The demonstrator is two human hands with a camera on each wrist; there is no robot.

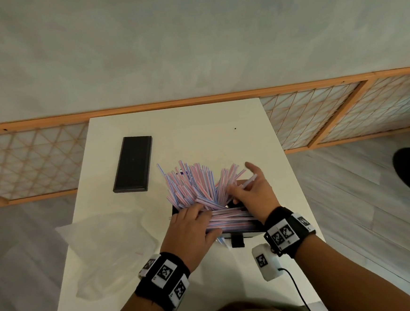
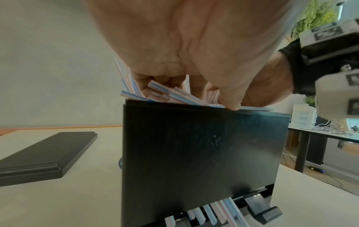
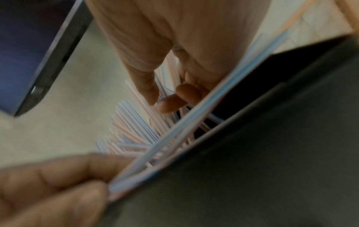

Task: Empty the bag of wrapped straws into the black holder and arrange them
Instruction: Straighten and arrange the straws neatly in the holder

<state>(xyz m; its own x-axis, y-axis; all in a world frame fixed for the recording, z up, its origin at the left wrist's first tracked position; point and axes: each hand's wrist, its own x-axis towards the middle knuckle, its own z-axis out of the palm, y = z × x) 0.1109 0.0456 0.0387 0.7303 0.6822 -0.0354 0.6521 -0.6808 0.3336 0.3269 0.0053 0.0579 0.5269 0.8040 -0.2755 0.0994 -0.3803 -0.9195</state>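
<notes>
Pink-and-blue wrapped straws (image 1: 191, 183) fan out in a messy pile from the open top of the black holder (image 1: 253, 226), which stands near the table's front edge. My left hand (image 1: 192, 221) lies on the near layer of straws. Its fingers (image 2: 163, 81) curl into the straw ends (image 2: 174, 93) above the holder's front wall (image 2: 204, 145), and the thumb sits on the rim. At the holder's right end my right hand (image 1: 248, 188) pinches a few straws, thumb against forefinger (image 3: 167, 99), amid the blurred straws (image 3: 136, 122). Several straw tips poke out of the slot at the holder's base.
The holder's flat black lid (image 1: 133, 163) lies on the white table (image 1: 196, 121) at the back left. The emptied clear plastic bag (image 1: 108, 246) lies crumpled left of the holder. A white cabled box (image 1: 266, 263) sits near my right wrist.
</notes>
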